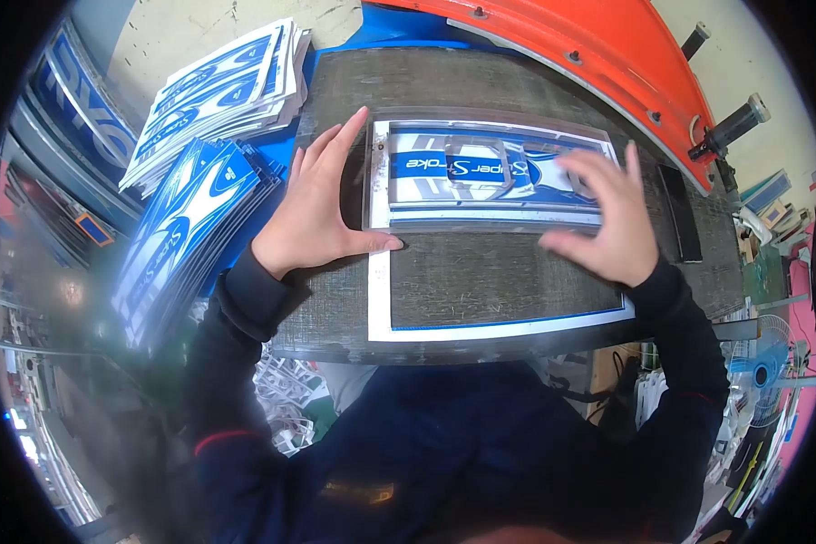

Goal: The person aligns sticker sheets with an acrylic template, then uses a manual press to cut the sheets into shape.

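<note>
- My left fingers (346,136) are spreading wide beside the left end of the clear template (508,225), the thumb lying over the white border just below it; they aren't closing around anything.
- My right fingers (585,168) are opening into a loose, curved spread at the template's right end, blurring a little and gripping nothing; whether they're touching it, I can't tell.
- The template is lying flat between my two sets of fingers, its rigid see-through edges glinting, clear raised pieces sitting on top.
- Beneath it, the glossy printed panel (419,165) is showing blue, white and silvery-grey shapes, with "Super Stroke" lettering running across.
- The white border sheet (380,299) is reaching out towards me, its rectangular opening framing bare desk.
- Over on the left, the white-edged stack (218,77) is fanning slightly, and the blue stack (186,218) nearer me is repeating that "Super Stroke" name.
- The desk (408,77) is looking dark, scuffed and grainy, a black strip (680,213) lying near its right side.
- Beyond, a smooth orange-red panel (598,45) is curving round, black handles (734,127) jutting beside it, while a blue fan (762,372) is standing off to the right.
</note>
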A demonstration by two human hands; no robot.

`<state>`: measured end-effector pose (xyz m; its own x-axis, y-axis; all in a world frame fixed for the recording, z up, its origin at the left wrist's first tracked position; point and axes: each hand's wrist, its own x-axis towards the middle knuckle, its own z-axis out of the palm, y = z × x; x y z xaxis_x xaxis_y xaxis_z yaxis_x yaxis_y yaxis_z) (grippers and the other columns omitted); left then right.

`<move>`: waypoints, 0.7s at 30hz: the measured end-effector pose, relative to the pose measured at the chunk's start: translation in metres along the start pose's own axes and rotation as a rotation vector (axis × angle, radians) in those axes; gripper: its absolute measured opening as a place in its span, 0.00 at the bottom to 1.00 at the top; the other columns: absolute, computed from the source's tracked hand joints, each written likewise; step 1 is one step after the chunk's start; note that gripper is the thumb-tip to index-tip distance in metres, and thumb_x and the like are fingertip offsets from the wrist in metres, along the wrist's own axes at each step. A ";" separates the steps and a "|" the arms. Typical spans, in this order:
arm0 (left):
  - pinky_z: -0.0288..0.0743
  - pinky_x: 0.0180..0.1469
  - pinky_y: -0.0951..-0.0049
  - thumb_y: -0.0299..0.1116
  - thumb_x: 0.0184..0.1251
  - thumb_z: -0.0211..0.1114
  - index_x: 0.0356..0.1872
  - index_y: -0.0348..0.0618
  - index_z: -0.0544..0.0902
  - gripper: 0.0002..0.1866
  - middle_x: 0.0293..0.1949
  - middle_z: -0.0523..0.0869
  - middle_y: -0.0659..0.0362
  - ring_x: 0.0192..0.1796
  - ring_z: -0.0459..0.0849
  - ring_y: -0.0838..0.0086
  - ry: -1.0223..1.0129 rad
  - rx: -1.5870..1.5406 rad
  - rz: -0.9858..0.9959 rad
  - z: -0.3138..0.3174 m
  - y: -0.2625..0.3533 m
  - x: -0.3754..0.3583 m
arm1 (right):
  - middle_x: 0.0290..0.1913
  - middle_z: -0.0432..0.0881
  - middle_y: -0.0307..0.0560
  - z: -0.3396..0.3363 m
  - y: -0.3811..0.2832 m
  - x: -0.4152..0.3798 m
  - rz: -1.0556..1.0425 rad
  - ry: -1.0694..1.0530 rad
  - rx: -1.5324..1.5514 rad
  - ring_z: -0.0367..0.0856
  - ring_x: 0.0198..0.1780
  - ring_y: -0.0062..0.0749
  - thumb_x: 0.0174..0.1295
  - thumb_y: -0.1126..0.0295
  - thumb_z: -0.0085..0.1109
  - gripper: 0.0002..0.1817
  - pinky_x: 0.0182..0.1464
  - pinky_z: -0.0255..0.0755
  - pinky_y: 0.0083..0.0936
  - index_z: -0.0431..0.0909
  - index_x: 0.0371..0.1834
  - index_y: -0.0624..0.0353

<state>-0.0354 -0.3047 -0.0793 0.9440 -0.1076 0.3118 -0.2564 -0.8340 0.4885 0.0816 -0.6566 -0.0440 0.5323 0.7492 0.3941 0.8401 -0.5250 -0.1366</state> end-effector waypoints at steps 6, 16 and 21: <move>0.42 0.76 0.28 0.59 0.35 0.87 0.82 0.49 0.48 0.74 0.76 0.63 0.39 0.80 0.55 0.41 0.003 0.021 -0.001 0.001 -0.001 -0.001 | 0.45 0.86 0.47 0.013 0.005 0.010 -0.131 -0.064 -0.006 0.84 0.53 0.45 0.51 0.39 0.74 0.34 0.79 0.46 0.61 0.84 0.47 0.59; 0.44 0.75 0.26 0.62 0.33 0.87 0.83 0.50 0.49 0.75 0.78 0.62 0.44 0.80 0.55 0.43 0.018 0.008 0.022 0.000 -0.002 0.000 | 0.42 0.86 0.49 -0.013 0.023 0.026 -0.026 0.034 0.227 0.79 0.50 0.41 0.57 0.52 0.74 0.25 0.61 0.67 0.37 0.84 0.46 0.61; 0.37 0.75 0.26 0.66 0.37 0.83 0.79 0.55 0.63 0.64 0.81 0.58 0.48 0.82 0.50 0.43 -0.135 0.191 0.017 -0.003 -0.003 0.002 | 0.41 0.83 0.46 -0.008 0.054 0.007 0.117 0.350 0.688 0.78 0.44 0.30 0.71 0.51 0.60 0.25 0.53 0.71 0.28 0.79 0.51 0.67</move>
<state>-0.0338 -0.3009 -0.0777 0.9624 -0.1835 0.2003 -0.2409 -0.9174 0.3167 0.1301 -0.6825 -0.0416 0.6538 0.4732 0.5904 0.7171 -0.1385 -0.6831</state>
